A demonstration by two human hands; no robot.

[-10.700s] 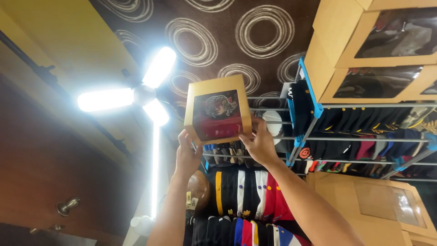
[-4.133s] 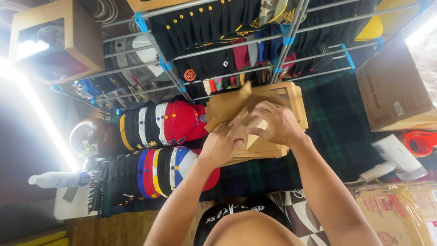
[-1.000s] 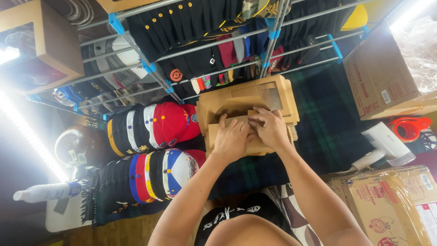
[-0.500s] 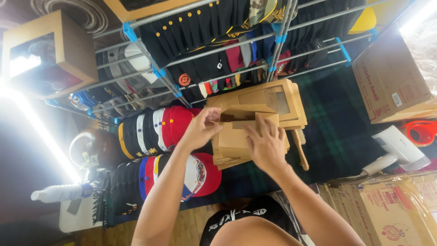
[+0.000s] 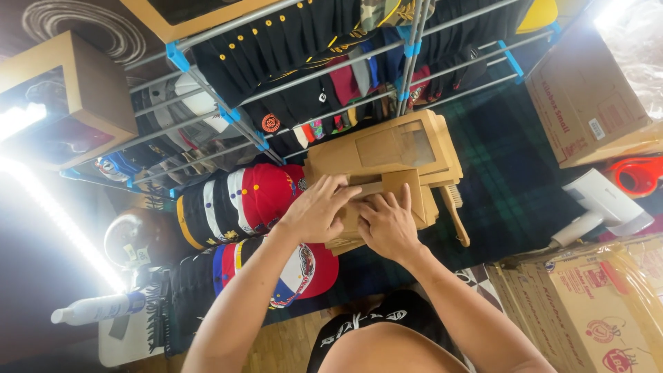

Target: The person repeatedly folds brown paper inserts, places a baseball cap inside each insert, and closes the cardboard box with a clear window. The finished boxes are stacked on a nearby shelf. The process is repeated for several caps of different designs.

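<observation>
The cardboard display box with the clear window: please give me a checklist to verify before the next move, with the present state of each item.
1. Both hands on cardboard display box: ok, left hand and right hand press its flaps.
2. Clear window free of fingers: ok.
3. Flaps fully closed: cannot tell.
4. Contents of box: cannot tell.
5. Box rests on stacked boxes: ok.
6. Red cap apart from the hands: ok.
</observation>
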